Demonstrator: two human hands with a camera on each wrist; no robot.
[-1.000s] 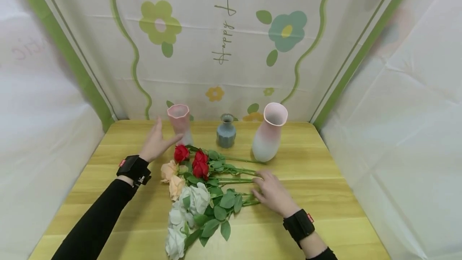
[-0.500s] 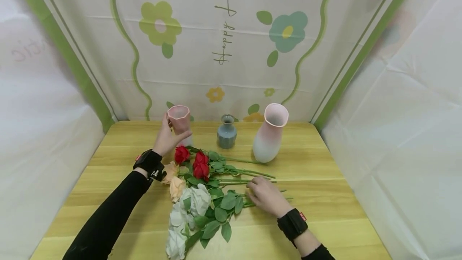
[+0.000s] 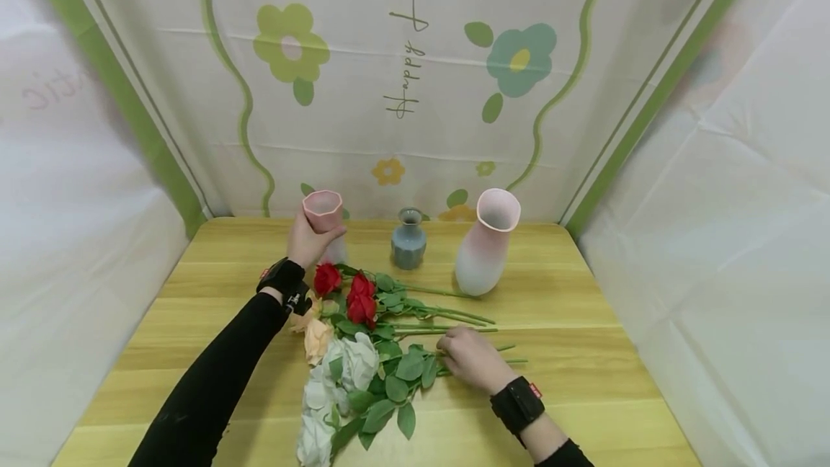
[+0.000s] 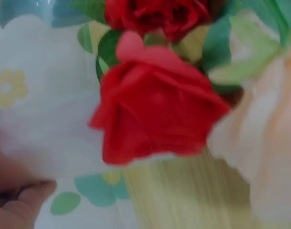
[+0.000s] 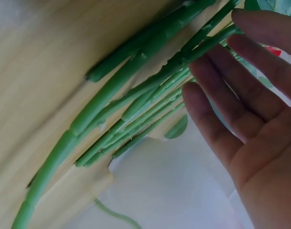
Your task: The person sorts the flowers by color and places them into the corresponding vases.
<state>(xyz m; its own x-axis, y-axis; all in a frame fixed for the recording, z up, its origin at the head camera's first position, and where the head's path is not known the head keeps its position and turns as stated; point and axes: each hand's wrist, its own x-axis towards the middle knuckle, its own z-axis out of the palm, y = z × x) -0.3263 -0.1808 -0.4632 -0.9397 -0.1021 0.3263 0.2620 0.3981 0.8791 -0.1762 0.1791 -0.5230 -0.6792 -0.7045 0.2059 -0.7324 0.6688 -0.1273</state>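
My left hand (image 3: 310, 242) grips the pink-and-white faceted vase (image 3: 323, 211) below its rim, thumb across the front. In the left wrist view, fingers (image 4: 26, 205) and the blurred pale vase (image 4: 55, 138) show beside a red rose (image 4: 157, 109). My right hand (image 3: 472, 357) is over the stems of the white roses (image 3: 359, 360). From the right wrist camera, its fingers (image 5: 212, 121) look fairly straight and spread, tips right at the green stems (image 5: 150, 86). Red roses (image 3: 361, 299) and peach roses (image 3: 318, 341) lie beside the white ones, stems pointing right.
A small blue-grey vase (image 3: 408, 240) stands at the back middle of the wooden table (image 3: 570, 380). Right of it is a taller pink-and-white vase (image 3: 483, 258). A white printed cloth (image 3: 363, 121) hangs behind, with pale sheets at both sides.
My left hand has moved right and closed around the faceted vase. My right hand has shifted left and toward me along the stems, uncovering their ends.
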